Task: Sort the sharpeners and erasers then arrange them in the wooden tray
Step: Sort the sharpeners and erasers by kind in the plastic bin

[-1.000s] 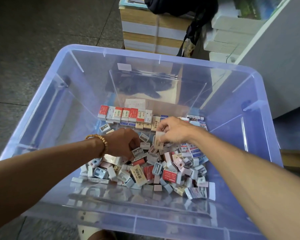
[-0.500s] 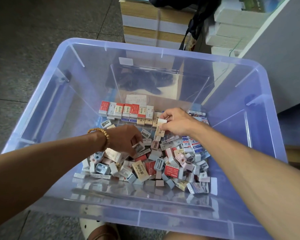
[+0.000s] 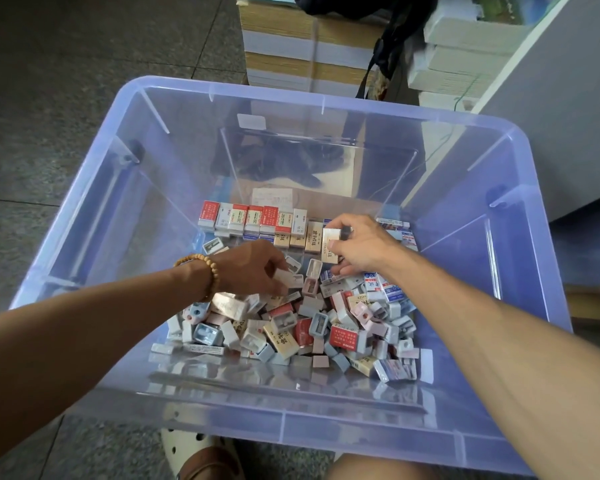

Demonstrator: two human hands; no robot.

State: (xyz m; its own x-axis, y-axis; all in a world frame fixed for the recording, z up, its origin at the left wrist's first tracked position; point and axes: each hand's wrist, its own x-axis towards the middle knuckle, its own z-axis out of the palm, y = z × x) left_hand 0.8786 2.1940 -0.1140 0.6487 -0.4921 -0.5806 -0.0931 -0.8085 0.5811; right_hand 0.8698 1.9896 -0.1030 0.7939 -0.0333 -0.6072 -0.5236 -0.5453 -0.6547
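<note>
A: Which way does the eraser in the right hand (image 3: pixel 362 245) run?

B: The cream eraser (image 3: pixel 329 244) stands nearly upright in the picture, its long axis running from top to bottom of the frame with a slight lean. The thumb and fingers pinch it along its sides. It sits at the right end of the sorted row of erasers (image 3: pixel 257 221), just right of center in the frame.

A: And that row?

B: It runs left to right across the middle of the frame. Each eraser in it points its long axis toward the top of the picture. They are small rectangular blocks in printed paper sleeves, red, white and cream, packed side by side and touching.

A: What is the left hand (image 3: pixel 253 268) doing?

B: It reaches in from the lower left, palm down, wrist bent, a wooden bead bracelet (image 3: pixel 207 271) around it. Its fingers curl down over a small white piece (image 3: pixel 286 276) at the upper edge of the loose pile (image 3: pixel 291 327). It looks like a grip, though the piece is partly hidden.

A: The pile itself?

B: A jumble below center: boxy plastic sharpeners in pale blue, pink and white, mixed with sleeved erasers, lying at every angle.

A: All of it inside what?

B: A translucent bluish plastic bin (image 3: pixel 84 216) with smooth glossy walls and rounded corners, on a speckled gray floor (image 3: pixel 49 81). Stacks of paper (image 3: pixel 291 46) stand beyond it at the top of the frame.
</note>
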